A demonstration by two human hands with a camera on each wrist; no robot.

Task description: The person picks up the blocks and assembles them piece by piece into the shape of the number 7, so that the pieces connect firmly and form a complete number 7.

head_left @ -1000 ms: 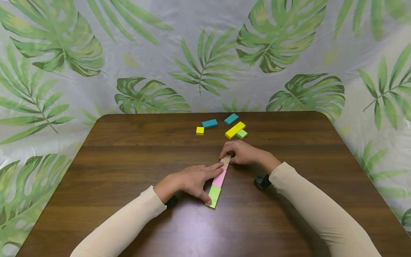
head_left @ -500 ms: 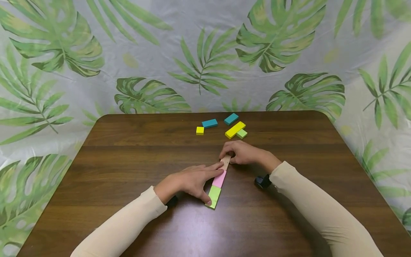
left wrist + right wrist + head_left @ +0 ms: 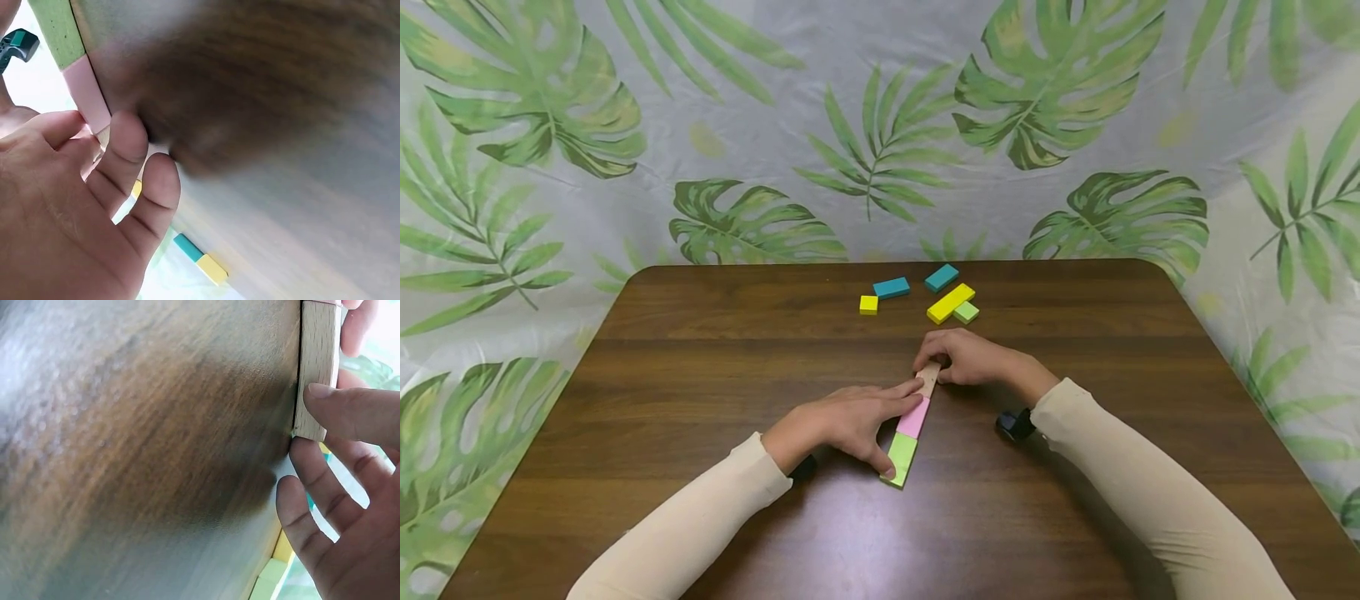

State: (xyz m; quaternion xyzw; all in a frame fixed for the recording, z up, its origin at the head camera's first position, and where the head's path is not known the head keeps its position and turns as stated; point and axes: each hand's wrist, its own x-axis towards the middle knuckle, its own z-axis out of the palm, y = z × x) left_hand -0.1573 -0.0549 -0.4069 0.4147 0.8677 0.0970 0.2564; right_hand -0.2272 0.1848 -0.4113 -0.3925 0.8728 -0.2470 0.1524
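Observation:
Three flat blocks lie end to end on the dark table: a light green block (image 3: 903, 460) nearest, a pink block (image 3: 913, 419) in the middle, a bare wooden block (image 3: 929, 375) farthest. My left hand (image 3: 853, 419) spans the row from the left. Its thumb touches the green block's near end, and its extended fingers rest at the pink and wooden blocks. At the far end my right hand (image 3: 973, 358) pinches the wooden block. In the right wrist view the thumb lies along this wooden block (image 3: 317, 353), with fingers at its end and far side.
Farther back lie two teal blocks (image 3: 891, 288), a small yellow block (image 3: 868, 305), a long yellow block (image 3: 951, 303) and a small pale green block (image 3: 966, 312) touching it. A leaf-patterned cloth (image 3: 880, 125) hangs behind the wooden table (image 3: 700, 358).

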